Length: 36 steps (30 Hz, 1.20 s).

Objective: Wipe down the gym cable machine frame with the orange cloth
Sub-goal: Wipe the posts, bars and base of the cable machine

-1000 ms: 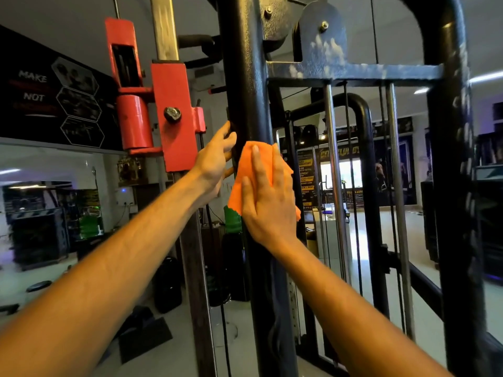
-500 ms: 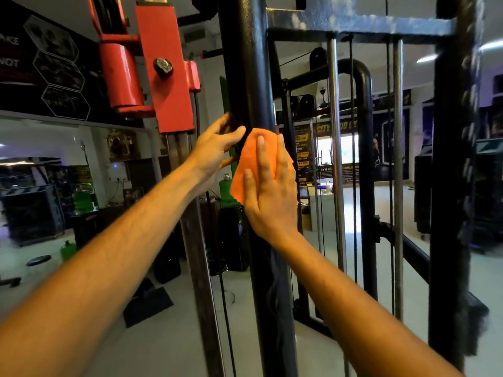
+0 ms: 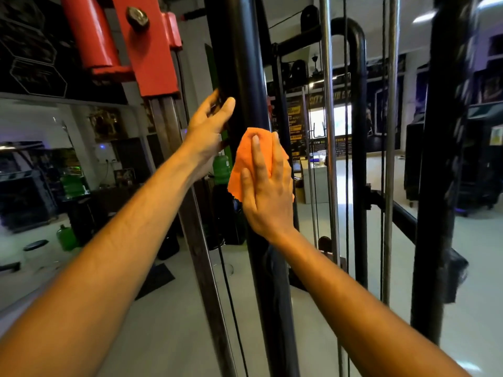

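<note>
The black upright post of the cable machine frame (image 3: 239,63) runs from top to bottom through the middle of the view. My right hand (image 3: 268,191) presses the orange cloth (image 3: 245,159) flat against this post, fingers straight and pointing up. Part of the cloth is hidden under the palm. My left hand (image 3: 208,129) grips the left side of the same post a little higher, thumb on the front and fingers behind it.
A red pulley carriage (image 3: 141,44) sits on a steel guide rail (image 3: 190,213) to the left. Chrome guide rods (image 3: 330,159) and cables (image 3: 347,170) stand to the right, with another black upright (image 3: 441,186) beyond. Green bottles and gym gear line the left floor.
My right hand has slid the cloth down the post, away from the left hand. The camera view has dropped, so the red carriage sits higher in the frame.
</note>
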Available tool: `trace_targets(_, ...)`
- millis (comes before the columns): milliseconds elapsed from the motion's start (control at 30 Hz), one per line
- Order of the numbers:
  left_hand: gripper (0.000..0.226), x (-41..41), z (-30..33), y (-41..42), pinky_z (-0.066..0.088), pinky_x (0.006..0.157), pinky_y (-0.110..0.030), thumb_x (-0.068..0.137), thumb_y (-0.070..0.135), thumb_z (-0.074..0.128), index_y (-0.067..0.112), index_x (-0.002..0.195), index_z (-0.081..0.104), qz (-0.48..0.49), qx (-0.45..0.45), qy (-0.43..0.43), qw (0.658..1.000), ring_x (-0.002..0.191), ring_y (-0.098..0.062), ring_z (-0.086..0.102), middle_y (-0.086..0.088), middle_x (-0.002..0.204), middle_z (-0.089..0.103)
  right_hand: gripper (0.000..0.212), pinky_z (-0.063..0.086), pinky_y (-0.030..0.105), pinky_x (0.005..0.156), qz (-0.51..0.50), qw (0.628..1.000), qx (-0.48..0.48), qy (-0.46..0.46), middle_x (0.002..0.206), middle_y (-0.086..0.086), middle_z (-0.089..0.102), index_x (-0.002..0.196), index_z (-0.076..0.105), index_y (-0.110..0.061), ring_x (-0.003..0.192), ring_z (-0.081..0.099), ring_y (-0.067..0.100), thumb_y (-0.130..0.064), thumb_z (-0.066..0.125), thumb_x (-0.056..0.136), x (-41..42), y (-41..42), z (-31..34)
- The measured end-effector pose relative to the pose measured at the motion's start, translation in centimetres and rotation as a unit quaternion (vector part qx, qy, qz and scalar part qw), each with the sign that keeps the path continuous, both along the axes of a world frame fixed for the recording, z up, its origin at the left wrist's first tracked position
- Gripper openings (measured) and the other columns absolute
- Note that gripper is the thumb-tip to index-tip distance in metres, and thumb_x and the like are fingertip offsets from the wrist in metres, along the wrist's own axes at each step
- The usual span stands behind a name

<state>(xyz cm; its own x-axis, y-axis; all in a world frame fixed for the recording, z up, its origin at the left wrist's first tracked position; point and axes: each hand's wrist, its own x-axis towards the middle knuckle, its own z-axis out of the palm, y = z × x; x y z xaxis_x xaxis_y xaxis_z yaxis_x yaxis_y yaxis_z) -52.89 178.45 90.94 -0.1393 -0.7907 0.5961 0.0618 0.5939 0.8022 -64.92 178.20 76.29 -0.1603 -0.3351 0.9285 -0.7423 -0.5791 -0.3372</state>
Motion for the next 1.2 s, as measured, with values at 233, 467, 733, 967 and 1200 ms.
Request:
trace_targets(233,0.051,-0.3,-3.6,-0.5,0.047,0.121,-0.048,0.105,0.040,0.069,0.035,0.154,0.056,-0.013,0.004,0.036,0.999,0.139,-0.015,0.061,0.010,0.146,0.067,0.069,0.036,0.065,0.122,0.022,0.997,0.068,0.009,0.182,0.000,-0.010,0.173,0.005,-0.041,0.165,0.012,0.034,-0.048,0.042,0.115,-0.1,1.3,-10.0)
trace_targets(467,0.045,-0.2,-5.8,-0.5,0.036,0.127,-0.052,0.099,0.050,0.073,0.045,0.143,0.061,0.011,0.047,0.036,0.998,0.145,-0.014,0.052,0.016,0.147,0.062,0.069,0.024,0.056,0.126,0.014,0.998,0.053,-0.003,0.182,-0.002,-0.011,0.174,0.008,-0.035,0.164,0.013,0.033,-0.046,0.044,0.116,0.5,1.0,-3.4)
trace_targets(733,0.074,0.3,-7.8,-1.0,0.036,0.127,-0.054,0.092,0.055,0.076,0.037,0.159,0.050,0.016,0.042,0.015,0.999,0.149,-0.018,0.051,0.008,0.157,0.057,0.072,0.031,0.060,0.124,0.020,0.996,0.085,0.019,0.182,0.001,-0.010,0.173,0.009,-0.036,0.164,0.012,0.035,-0.042,0.051,0.115,-0.3,1.8,-10.5)
trace_targets(967,0.052,0.2,-9.0,-0.8,0.039,0.127,-0.048,0.100,0.046,0.074,0.040,0.149,0.057,0.017,0.058,0.028,0.998,0.146,-0.013,0.052,0.012,0.154,0.057,0.069,0.019,0.046,0.125,-0.003,0.998,0.061,0.012,0.182,0.003,-0.009,0.174,0.013,-0.029,0.166,0.006,0.028,-0.041,0.048,0.116,0.1,1.5,-7.0)
trace_targets(1200,0.055,0.1,-12.4,-0.3,0.038,0.127,-0.045,0.103,0.041,0.072,0.032,0.155,0.056,0.035,0.056,0.023,0.998,0.143,-0.009,0.056,0.010,0.151,0.063,0.076,0.029,0.062,0.123,0.027,0.991,0.130,0.000,0.181,0.003,-0.013,0.172,-0.002,-0.039,0.165,0.007,0.033,-0.039,0.049,0.116,-0.1,2.3,-16.8)
